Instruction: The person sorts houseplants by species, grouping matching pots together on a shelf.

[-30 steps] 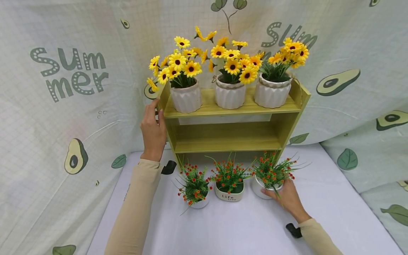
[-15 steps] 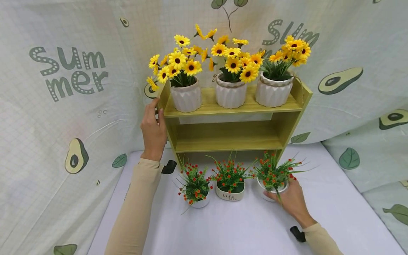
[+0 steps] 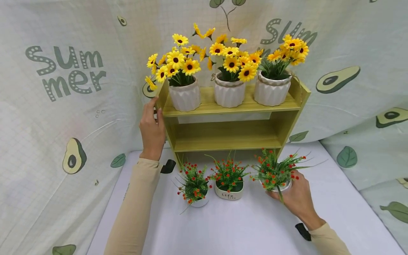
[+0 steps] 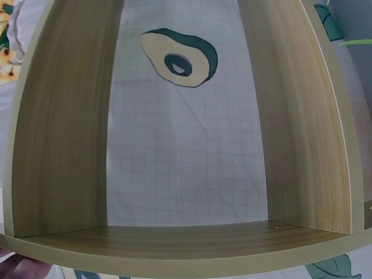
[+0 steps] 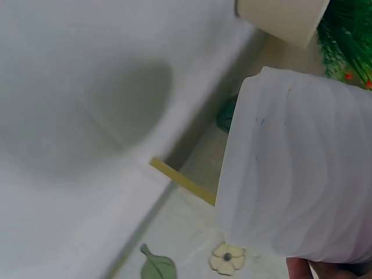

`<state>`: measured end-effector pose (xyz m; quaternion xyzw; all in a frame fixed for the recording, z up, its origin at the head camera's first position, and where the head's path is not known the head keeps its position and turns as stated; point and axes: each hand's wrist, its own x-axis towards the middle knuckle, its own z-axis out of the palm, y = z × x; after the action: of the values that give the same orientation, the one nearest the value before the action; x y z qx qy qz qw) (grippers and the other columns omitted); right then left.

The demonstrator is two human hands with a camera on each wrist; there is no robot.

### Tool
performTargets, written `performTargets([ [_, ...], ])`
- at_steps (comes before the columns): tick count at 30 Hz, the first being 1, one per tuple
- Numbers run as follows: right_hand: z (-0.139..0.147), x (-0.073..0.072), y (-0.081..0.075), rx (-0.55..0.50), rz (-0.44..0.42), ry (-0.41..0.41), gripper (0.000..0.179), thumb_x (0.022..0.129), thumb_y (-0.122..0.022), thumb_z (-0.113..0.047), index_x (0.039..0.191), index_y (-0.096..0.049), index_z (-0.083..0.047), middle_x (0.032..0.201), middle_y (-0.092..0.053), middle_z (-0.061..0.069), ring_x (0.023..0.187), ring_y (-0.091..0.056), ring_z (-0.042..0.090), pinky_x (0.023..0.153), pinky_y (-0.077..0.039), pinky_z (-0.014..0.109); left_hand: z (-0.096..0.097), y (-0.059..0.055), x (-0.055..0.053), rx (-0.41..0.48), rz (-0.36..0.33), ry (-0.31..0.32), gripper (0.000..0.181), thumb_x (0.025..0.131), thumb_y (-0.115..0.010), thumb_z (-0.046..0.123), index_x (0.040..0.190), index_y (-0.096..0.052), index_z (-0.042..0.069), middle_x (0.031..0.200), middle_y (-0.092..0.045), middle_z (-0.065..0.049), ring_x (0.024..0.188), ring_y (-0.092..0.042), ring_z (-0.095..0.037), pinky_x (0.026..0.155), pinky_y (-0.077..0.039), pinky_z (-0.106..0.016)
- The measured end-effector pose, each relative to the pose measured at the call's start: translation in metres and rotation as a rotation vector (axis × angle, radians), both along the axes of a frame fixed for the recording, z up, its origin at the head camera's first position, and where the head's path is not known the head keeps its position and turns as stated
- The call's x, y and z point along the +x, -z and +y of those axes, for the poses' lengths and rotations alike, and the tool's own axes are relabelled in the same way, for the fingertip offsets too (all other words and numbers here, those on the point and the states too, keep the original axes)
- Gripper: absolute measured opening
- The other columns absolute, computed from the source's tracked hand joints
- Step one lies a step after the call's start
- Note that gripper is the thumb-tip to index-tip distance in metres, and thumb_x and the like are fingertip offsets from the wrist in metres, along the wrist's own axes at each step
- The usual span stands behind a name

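In the head view, my left hand holds the upper left side of a wooden shelf, thumb at the front edge. The left wrist view shows its fingertips outside the side panel. My right hand grips a white ribbed pot with an artificial plant of red flowers. This pot hangs above the table, its shadow visible below in the right wrist view. On the table to its left are an oval "Life" pot and a round white pot, both with similar red-flowered plants.
White pots of yellow sunflowers line the top shelf: a left one, a middle one and a right one. The printed cloth backdrop rises behind and beside the white table.
My right hand has lifted its potted plant off the table and shifted it a little to the right, tilting it slightly. My left hand stays at the shelf's side.
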<state>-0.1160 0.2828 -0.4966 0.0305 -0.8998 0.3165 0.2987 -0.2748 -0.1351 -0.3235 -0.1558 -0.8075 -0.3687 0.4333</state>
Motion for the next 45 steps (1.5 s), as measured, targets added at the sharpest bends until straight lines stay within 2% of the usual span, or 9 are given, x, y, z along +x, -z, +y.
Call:
performTargets([
  [7,-0.007,-0.005,-0.022,0.064,0.095,-0.087,0.066,0.048,-0.105,-0.024,0.101,-0.075,-0.001,0.089,-0.076,0.012,0.083,-0.068,0.032,0.075,-0.049,0.053,-0.002,0.0,0.001,0.005,-0.007,-0.011,0.037,0.111,-0.054,0.01,0.146,-0.056,-0.002,0.13,-0.065,-0.025,0.109,-0.067,-0.038,0.082,-0.06,-0.046],
  [15,-0.014,-0.007,-0.047,0.099,0.154,-0.127,0.069,0.045,-0.107,-0.023,0.105,-0.077,-0.006,0.093,-0.078,0.007,0.085,-0.071,0.028,0.075,-0.05,0.038,-0.001,0.001,-0.001,0.011,-0.003,0.006,0.037,0.112,-0.053,0.01,0.146,-0.056,-0.003,0.13,-0.065,-0.025,0.107,-0.066,-0.039,0.081,-0.059,-0.045],
  [19,-0.018,-0.011,-0.059,0.096,0.168,-0.143,0.068,0.047,-0.106,-0.021,0.106,-0.078,-0.006,0.093,-0.078,0.006,0.086,-0.072,0.028,0.076,-0.049,0.036,0.0,0.001,-0.001,0.01,0.0,0.008,0.037,0.111,-0.053,0.009,0.146,-0.056,-0.003,0.128,-0.065,-0.026,0.104,-0.065,-0.039,0.08,-0.058,-0.045],
  [25,-0.023,-0.023,-0.074,0.087,0.196,-0.143,0.066,0.049,-0.105,-0.024,0.106,-0.077,-0.005,0.094,-0.078,0.01,0.089,-0.073,0.031,0.076,-0.05,0.04,0.0,0.001,-0.001,0.01,0.005,0.008,0.037,0.111,-0.054,0.009,0.146,-0.056,-0.004,0.127,-0.065,-0.026,0.103,-0.066,-0.04,0.079,-0.058,-0.045],
  [33,-0.031,-0.047,-0.091,0.088,0.245,-0.137,0.068,0.053,-0.105,-0.026,0.11,-0.076,-0.003,0.098,-0.078,0.014,0.093,-0.071,0.037,0.077,-0.05,0.055,-0.001,0.001,0.0,0.012,0.01,0.009,0.037,0.111,-0.054,0.009,0.145,-0.056,-0.004,0.126,-0.065,-0.026,0.104,-0.067,-0.039,0.079,-0.059,-0.045],
  [39,-0.039,-0.065,-0.093,0.084,0.231,-0.055,0.068,0.054,-0.103,-0.026,0.109,-0.074,0.002,0.097,-0.074,0.022,0.095,-0.063,0.049,0.086,-0.044,0.068,-0.001,0.001,-0.002,0.01,0.016,0.012,0.036,0.112,-0.053,0.01,0.145,-0.057,-0.003,0.123,-0.065,-0.026,0.101,-0.066,-0.039,0.077,-0.058,-0.044],
  [45,-0.045,-0.08,-0.095,0.045,0.146,0.051,0.07,0.056,-0.101,-0.033,0.101,-0.068,0.008,0.092,-0.067,0.029,0.096,-0.058,0.052,0.092,-0.042,0.07,-0.001,0.002,-0.003,0.011,0.025,0.014,0.036,0.111,-0.053,0.009,0.144,-0.057,-0.004,0.122,-0.065,-0.026,0.099,-0.066,-0.039,0.076,-0.057,-0.044],
])
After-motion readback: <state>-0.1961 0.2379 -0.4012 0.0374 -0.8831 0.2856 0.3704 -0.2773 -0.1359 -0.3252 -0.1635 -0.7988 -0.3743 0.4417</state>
